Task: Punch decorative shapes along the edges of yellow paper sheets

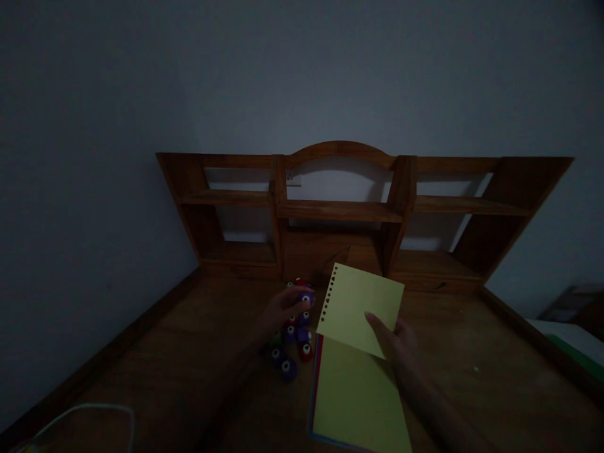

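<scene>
My right hand [395, 338] pinches a yellow sheet of paper [359, 308] by its lower right edge and holds it lifted over the desk; a row of small punched holes runs along its left edge. Below it lies a stack of coloured paper [358, 402] with a yellow sheet on top. My left hand [283, 310] is closed on a small purple paper punch [306, 297] at the top of a cluster of several small punches [290, 346] in purple, red, green and blue, lying left of the paper stack.
The wooden desk [189, 377] has raised side rails and a wooden shelf unit [340, 211] along the back, against a pale wall. A white cable [85, 412] loops at the lower left corner. Something white and green [573, 343] lies beyond the right rail. The room is dim.
</scene>
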Available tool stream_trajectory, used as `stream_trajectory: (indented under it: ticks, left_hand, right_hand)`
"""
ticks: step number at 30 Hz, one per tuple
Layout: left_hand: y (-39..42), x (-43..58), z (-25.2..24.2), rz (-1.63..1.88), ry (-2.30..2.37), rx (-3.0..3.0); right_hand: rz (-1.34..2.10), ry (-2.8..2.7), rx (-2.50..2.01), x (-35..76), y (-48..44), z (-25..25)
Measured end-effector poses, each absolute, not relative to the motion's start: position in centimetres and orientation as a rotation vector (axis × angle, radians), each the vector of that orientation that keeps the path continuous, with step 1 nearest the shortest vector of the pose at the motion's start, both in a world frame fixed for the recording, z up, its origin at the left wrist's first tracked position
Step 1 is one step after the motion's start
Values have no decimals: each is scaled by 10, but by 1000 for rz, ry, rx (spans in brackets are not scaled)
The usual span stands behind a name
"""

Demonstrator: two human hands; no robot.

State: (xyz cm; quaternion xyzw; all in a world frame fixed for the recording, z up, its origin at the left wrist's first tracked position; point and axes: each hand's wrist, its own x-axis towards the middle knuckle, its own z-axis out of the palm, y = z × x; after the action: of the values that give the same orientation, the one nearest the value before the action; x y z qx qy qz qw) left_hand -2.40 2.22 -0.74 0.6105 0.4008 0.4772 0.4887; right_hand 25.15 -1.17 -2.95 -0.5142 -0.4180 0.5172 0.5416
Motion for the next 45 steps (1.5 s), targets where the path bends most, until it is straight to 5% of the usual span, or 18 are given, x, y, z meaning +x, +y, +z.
stream_trajectory:
  ticks: [45]
  left_hand:
    - [11,-7,-23,1006,981,1226]
  right_hand:
    - [864,-1138,-1278,257,-18,-28]
